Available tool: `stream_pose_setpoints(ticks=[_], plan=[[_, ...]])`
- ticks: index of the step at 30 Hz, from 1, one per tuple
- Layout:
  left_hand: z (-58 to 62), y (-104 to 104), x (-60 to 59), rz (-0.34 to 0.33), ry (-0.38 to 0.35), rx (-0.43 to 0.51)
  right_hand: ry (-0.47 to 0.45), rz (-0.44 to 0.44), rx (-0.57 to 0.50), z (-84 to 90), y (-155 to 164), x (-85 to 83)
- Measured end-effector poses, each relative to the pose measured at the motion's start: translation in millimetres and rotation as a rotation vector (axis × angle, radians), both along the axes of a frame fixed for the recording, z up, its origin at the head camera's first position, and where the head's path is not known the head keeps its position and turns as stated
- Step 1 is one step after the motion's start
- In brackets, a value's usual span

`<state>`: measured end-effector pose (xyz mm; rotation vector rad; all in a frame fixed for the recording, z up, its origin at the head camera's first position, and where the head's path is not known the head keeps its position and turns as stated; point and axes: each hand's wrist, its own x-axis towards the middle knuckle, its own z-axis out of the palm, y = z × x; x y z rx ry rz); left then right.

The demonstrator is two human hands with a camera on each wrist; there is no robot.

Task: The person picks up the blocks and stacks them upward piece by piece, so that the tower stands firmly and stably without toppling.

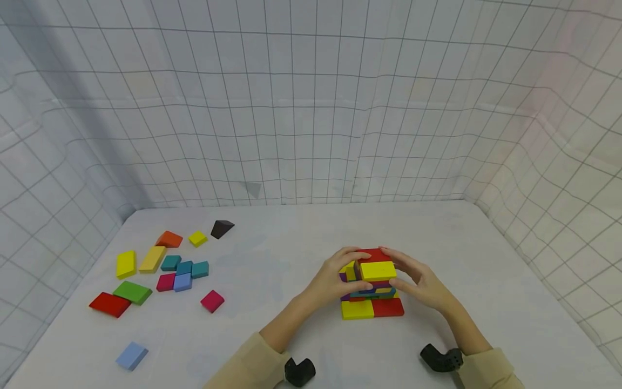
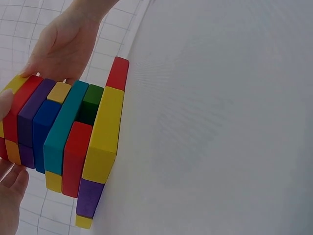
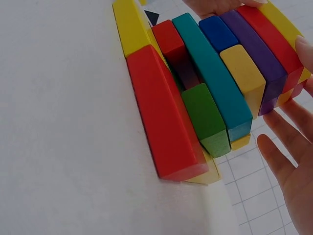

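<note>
A stack of coloured blocks [image 1: 371, 308] stands on the white table, right of centre, with a yellow block [image 1: 378, 270] on top and a red one behind it. My left hand [image 1: 335, 278] is at the stack's left side, fingertips arched onto the top. My right hand [image 1: 423, 283] mirrors it on the right side. In the left wrist view the stack [image 2: 68, 132] shows its layers, and my left hand's fingers [image 2: 12, 193] lie straight beside it. In the right wrist view my right hand's fingers [image 3: 286, 156] hang relaxed just off the stack [image 3: 210, 93], with one fingertip on the top yellow block.
Loose blocks lie at the table's left: a red slab [image 1: 109, 304], a green one [image 1: 132, 292], yellow [image 1: 126, 263], orange [image 1: 169, 239], a dark wedge [image 1: 222, 228], magenta [image 1: 212, 301] and light blue [image 1: 132, 355]. Grid-patterned fabric walls surround the table.
</note>
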<state>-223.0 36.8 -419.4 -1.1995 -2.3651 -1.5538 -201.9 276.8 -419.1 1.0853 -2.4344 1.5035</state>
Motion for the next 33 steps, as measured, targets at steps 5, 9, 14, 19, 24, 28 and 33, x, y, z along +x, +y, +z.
stream_pose_setpoints(ticks=[5,9,14,19,24,28,33], plan=[[-0.2,1,-1.3,-0.013,-0.009,0.002,-0.01,-0.009,0.011,-0.8,2,-0.4],[0.6,0,-1.7,-0.025,-0.015,-0.009,-0.022,-0.004,0.006,-2.3,3,-1.2],[0.8,-1,-2.1,-0.038,0.022,-0.024,-0.034,0.001,-0.003,-2.7,4,-2.2],[0.3,0,-2.8,-0.042,0.067,-0.029,-0.043,-0.002,-0.009,-2.6,4,-2.0],[6.7,-9,-1.2,-0.034,-0.022,-0.098,-0.059,-0.024,-0.005,-2.1,4,-0.6],[16.1,-46,-3.3,0.053,-0.066,-0.131,-0.06,-0.038,-0.011,-1.8,1,1.0],[17.6,-142,-9.9,0.301,0.026,-0.091,-0.057,-0.059,-0.014,-2.8,0,1.7]])
